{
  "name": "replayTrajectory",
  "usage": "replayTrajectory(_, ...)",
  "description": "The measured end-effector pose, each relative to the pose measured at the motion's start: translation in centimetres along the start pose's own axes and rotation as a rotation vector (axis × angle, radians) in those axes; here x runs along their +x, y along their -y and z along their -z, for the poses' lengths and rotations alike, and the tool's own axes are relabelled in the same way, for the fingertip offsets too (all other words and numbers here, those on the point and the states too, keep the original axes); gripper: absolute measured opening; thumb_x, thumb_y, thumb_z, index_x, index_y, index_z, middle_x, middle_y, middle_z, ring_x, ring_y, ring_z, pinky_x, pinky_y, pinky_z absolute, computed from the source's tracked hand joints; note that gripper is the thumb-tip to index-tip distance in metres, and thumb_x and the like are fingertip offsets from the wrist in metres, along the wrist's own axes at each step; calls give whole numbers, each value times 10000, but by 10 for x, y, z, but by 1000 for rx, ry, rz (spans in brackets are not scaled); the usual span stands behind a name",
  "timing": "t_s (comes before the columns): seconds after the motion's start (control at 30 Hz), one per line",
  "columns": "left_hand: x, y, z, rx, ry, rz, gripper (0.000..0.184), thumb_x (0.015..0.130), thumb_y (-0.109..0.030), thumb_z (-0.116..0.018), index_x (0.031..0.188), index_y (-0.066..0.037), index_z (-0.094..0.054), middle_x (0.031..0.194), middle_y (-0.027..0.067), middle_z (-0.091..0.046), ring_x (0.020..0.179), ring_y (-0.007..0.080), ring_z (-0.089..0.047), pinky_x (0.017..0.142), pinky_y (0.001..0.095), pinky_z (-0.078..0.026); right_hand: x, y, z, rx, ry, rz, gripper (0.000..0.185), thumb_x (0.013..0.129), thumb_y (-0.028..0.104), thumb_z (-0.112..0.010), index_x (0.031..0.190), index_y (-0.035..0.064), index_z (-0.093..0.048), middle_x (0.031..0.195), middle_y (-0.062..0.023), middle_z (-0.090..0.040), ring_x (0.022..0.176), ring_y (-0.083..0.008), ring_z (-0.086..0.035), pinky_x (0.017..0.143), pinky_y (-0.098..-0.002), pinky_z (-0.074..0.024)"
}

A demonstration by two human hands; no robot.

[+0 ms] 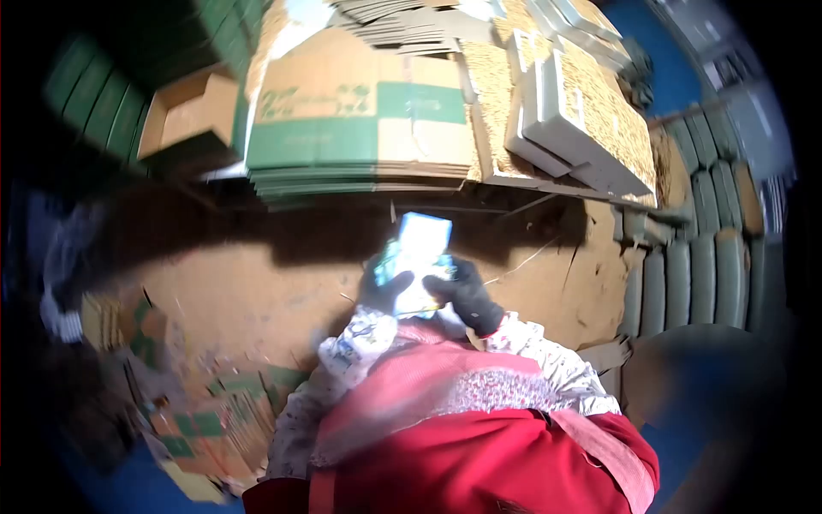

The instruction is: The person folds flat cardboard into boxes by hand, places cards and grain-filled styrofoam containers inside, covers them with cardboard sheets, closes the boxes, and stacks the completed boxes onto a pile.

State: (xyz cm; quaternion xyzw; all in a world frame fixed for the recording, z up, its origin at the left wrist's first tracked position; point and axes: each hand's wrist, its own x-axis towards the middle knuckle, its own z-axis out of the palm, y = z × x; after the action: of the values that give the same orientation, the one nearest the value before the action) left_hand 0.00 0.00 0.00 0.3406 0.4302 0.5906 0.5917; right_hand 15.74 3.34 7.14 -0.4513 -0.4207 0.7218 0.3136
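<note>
Both my hands wear dark gloves and are held in front of my body. My left hand (383, 288) grips the left side of a flat rectangular blue-and-white thing (424, 244), with the thumb lying over its face. On the opposite side, my right hand (469, 296) is closed on the same thing, its thumb also on top. Glare washes out its surface, so I cannot tell its exact kind; green and teal patches show along its edges. Beyond my hands, a stack of flattened green-and-brown cartons (317, 111) lies on a table.
White slabs with a straw-coloured rough top (591, 111) lie at the table's right. An open carton (190, 116) sits at its left. Rows of grey-green bundles (702, 278) stand at right. Cardboard pieces (210, 433) litter the brown floor (240, 295) at lower left.
</note>
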Motion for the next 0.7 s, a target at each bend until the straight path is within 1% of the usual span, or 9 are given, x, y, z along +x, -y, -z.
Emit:
replayTrajectory(0.07, 21, -40, 13, 530, -67, -84, 495, 726, -47, -689, 1172, -49, -474, 1085, 80, -535, 998, 159, -505, 862, 316, -438, 13, 6, -9, 131, -193, 162, 258, 751, 68, -678, 989, 16, -592, 826, -30, -635, 712, -95, -587, 615, -226, -474)
replayTrajectory(0.1, 51, -27, -65, 98, -48, 139, 475, 756, -3, -639, 1191, -34, -449, 1121, 79, -504, 1020, 144, -483, 851, 299, -443, 5, 58, 76, -80, -351, 98, 229, 758, 84, -673, 960, 15, -592, 791, -23, -630, 679, -97, -585, 601, -228, -477)
replayTrajectory(0.17, 130, -54, -32, 294, -136, -105, 559, 714, -140, -716, 1201, -32, -464, 1081, 117, -541, 916, 188, -538, 734, 285, -468, 81, 65, 125, -250, -534, 401, 172, 796, 128, -647, 893, 7, -574, 740, -17, -596, 615, -62, -541, 508, -226, -447)
replayTrajectory(0.23, 192, -110, 0, 846, -216, -423, 612, 714, -189, -715, 1223, -1, -430, 1129, 175, -512, 967, 256, -531, 801, 334, -454, 164, 71, 175, -1013, -880, 660, 214, 773, 185, -605, 896, 10, -601, 789, -146, -629, 663, -289, -609, 601, -382, -473)
replayTrajectory(0.3, 235, -132, 48, 1699, -393, -661, 681, 699, -272, -716, 1224, 39, -414, 1157, 232, -490, 1019, 346, -503, 899, 406, -401, 226, 70, 194, -978, -854, 407, 265, 777, 216, -585, 964, 33, -624, 846, -195, -630, 784, -351, -607, 698, -388, -480)
replayTrajectory(0.37, 272, -134, 104, 1642, -662, -330, 730, 666, -342, -722, 1192, 77, -436, 1193, 268, -460, 1085, 400, -458, 973, 448, -323, 280, 53, 200, -934, -870, 381, 269, 796, 245, -551, 968, 52, -626, 879, -204, -623, 825, -358, -595, 725, -394, -473)
replayTrajectory(0.5, 298, -125, 221, 1277, -532, 192, 696, 630, -318, -738, 1181, 21, -481, 1115, 264, -519, 1031, 402, -498, 891, 456, -401, 322, 74, 164, -833, -821, 214, 262, 770, 230, -561, 956, 63, -638, 853, -206, -618, 807, -353, -605, 695, -386, -480)
replayTrajectory(0.63, 287, -113, 289, 1220, -530, 155, 526, 629, -289, -721, 1025, 21, -570, 939, 221, -599, 894, 374, -571, 790, 445, -454, 322, 49, 172, -887, -764, 333, 267, 753, 182, -549, 971, 46, -622, 807, -180, -631, 727, -321, -617, 675, -424, -487)
replayTrajectory(0.7, 297, -130, 277, 1430, -612, 286, 429, 627, -269, -711, 887, 42, -572, 810, 205, -602, 753, 363, -580, 706, 432, -464, 333, 45, 195, -612, -727, -14, 365, 724, 213, -579, 1040, 32, -605, 855, -189, -638, 771, -302, -630, 729, -390, -494)
